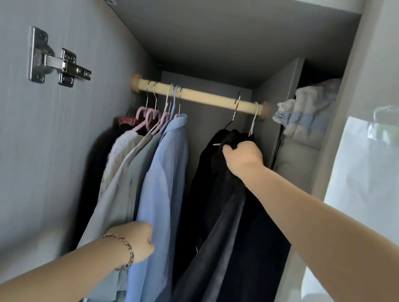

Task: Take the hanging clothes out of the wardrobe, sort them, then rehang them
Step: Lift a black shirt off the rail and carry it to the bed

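Wardrobe (211, 35): left hand (133, 241) grips blue shirt (166, 171), right hand (243, 157) dark garments (219, 232).

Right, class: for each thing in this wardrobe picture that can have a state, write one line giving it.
Wardrobe: open.
Blue shirt: hanging on the rail.
Dark clothes: hanging on the rail.
Left hand: grips the blue shirt's edge.
Right hand: grips the dark clothes at the top.

Head view, close, facing wardrobe (97, 61) interior
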Available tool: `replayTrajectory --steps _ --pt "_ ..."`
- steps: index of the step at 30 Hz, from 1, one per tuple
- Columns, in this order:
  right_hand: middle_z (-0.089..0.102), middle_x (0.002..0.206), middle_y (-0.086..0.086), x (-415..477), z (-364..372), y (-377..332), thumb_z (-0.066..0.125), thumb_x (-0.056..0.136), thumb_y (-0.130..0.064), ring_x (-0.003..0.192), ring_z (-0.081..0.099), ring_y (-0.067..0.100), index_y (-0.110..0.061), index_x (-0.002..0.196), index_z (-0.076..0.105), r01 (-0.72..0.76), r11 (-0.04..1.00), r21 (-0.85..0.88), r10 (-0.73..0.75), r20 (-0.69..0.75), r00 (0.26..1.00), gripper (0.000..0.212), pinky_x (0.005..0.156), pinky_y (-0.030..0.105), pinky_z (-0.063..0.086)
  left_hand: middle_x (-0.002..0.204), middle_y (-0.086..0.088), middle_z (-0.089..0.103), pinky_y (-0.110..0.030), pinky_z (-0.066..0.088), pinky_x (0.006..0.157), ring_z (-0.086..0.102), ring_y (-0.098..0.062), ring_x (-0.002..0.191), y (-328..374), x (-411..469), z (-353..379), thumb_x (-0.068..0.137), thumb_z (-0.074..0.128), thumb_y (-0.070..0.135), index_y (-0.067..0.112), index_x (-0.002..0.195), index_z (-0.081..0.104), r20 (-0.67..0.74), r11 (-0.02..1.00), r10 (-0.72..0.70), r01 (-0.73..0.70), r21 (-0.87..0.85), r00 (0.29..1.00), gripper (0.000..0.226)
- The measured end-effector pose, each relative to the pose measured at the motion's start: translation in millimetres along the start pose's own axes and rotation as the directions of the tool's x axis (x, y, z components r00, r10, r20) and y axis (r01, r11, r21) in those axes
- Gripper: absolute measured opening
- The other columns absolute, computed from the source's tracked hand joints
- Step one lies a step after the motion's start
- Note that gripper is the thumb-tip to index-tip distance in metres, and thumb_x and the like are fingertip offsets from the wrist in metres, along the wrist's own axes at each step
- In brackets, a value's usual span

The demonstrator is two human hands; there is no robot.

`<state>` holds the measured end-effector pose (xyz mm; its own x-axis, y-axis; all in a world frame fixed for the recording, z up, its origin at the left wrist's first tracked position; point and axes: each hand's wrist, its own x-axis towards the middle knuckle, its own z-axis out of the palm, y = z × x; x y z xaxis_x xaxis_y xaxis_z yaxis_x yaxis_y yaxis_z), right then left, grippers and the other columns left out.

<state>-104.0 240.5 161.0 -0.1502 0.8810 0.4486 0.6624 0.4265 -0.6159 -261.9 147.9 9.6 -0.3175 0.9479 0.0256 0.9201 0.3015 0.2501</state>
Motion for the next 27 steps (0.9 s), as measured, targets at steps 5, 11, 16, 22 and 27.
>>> replayTrajectory --steps 5,11,16,22,27 --pt "0.034 0.056 0.000 -86.7 -22.5 14.7 0.046 0.097 -0.028 0.050 0.034 0.014 -0.012 0.057 0.029 -0.017 1.000 0.002 0.016 0.071 0.997 0.046 0.045 0.023 0.026 0.084 0.002 0.054 -0.027 0.046 0.075 0.063 -0.023 0.094 6.1 -35.7 12.9 0.090 0.039 0.023 0.022 0.078 0.045 0.055 0.997 0.064 -0.066 0.029 0.996 0.015" --pt "0.029 0.055 0.000 -214.5 -66.1 40.2 0.047 0.094 -0.029 0.048 0.029 0.014 -0.014 0.054 0.026 -0.139 0.990 -0.024 0.140 0.024 0.990 0.048 0.044 0.023 0.023 0.098 -0.003 0.056 -0.023 0.041 0.073 0.059 -0.021 0.097 32.9 -108.0 46.5 0.092 0.038 0.020 0.018 0.092 0.049 0.088 0.973 0.180 -0.190 0.128 0.980 0.011" --pt "0.024 0.051 -0.002 -331.4 -111.7 77.7 0.048 0.094 -0.031 0.045 0.023 0.015 -0.017 0.055 0.021 -0.272 0.961 -0.045 0.270 -0.049 0.962 0.050 0.030 0.016 0.019 0.105 -0.003 0.063 -0.028 0.046 0.078 0.060 -0.024 0.100 72.0 -180.9 90.7 0.092 0.042 0.022 0.015 0.096 0.058 0.154 0.921 0.352 -0.371 0.122 0.923 0.018" --pt "0.027 0.050 -0.004 -476.9 -173.2 120.5 0.048 0.095 -0.035 0.044 0.026 0.012 -0.016 0.055 0.024 -0.420 0.905 -0.068 0.405 -0.165 0.899 0.050 0.036 0.015 0.018 0.095 0.000 0.061 -0.027 0.043 0.070 0.058 -0.021 0.084 144.5 -284.9 142.3 0.092 0.040 0.020 0.016 0.100 0.058 0.247 0.825 0.534 -0.562 0.054 0.809 0.020" --pt "0.027 0.049 -0.004 -604.2 -233.0 153.0 0.050 0.094 -0.034 0.044 0.027 0.011 -0.016 0.053 0.025 -0.584 0.810 -0.051 0.531 -0.358 0.768 0.051 0.037 0.016 0.025 0.102 0.000 0.064 -0.030 0.048 0.079 0.060 -0.021 0.089 201.4 -382.8 199.9 0.090 0.040 0.020 0.019 0.101 0.058 0.334 0.683 0.688 -0.730 0.002 0.644 0.021"
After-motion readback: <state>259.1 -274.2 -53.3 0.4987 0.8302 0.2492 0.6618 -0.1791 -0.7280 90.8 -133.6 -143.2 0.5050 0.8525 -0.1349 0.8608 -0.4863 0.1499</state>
